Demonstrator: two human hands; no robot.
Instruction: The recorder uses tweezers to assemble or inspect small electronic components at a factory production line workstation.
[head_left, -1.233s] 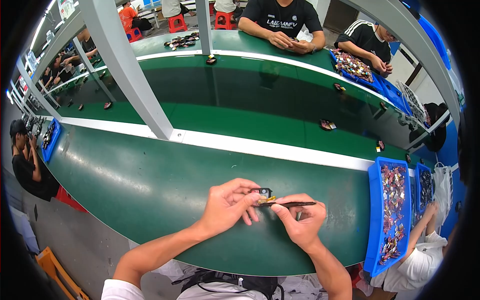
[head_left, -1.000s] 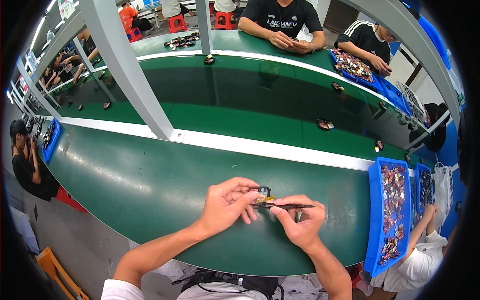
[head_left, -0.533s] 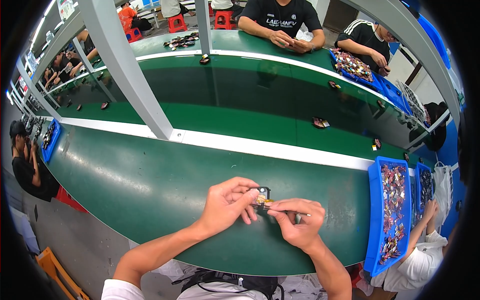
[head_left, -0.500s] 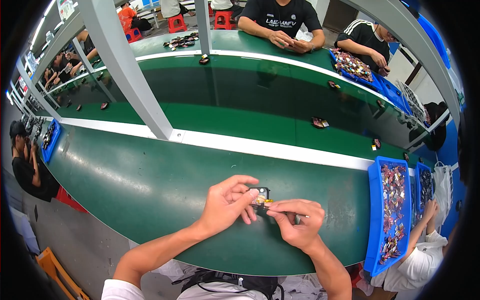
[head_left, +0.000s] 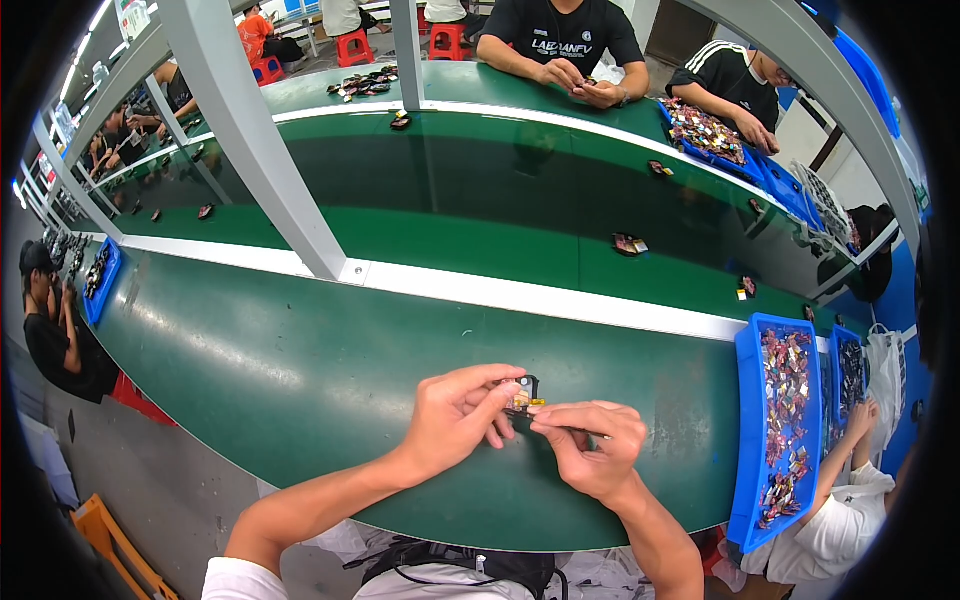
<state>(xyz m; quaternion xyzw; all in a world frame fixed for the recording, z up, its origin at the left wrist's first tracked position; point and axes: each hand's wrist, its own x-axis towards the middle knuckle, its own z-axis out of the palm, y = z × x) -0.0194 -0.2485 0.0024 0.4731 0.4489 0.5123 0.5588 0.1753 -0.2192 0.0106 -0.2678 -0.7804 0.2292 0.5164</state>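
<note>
Over the green table, my left hand (head_left: 462, 408) is closed on a small black-framed electronic part (head_left: 530, 386), with thumb and forefinger at its left side. A short yellow tab (head_left: 537, 402) shows on the part's lower right. My right hand (head_left: 592, 440) is pinched shut at that lower right edge, beside the tab. A thin dark piece shows between the right fingers, but its kind is too small to make out. The face of the part is partly covered by my left thumb.
At the right stands a long blue tray (head_left: 745, 440) of small coloured parts, with a smaller blue bin (head_left: 836, 385) beside it. Beyond a white rail (head_left: 480, 291), a green conveyor belt (head_left: 480, 235) carries scattered parts (head_left: 629, 244). A grey post (head_left: 255, 140) rises at the rail. Co-workers sit around.
My left forefinger has come down onto the top corner of the black-framed part. My right hand has shifted only slightly. Parts on the belt have moved a little left.
</note>
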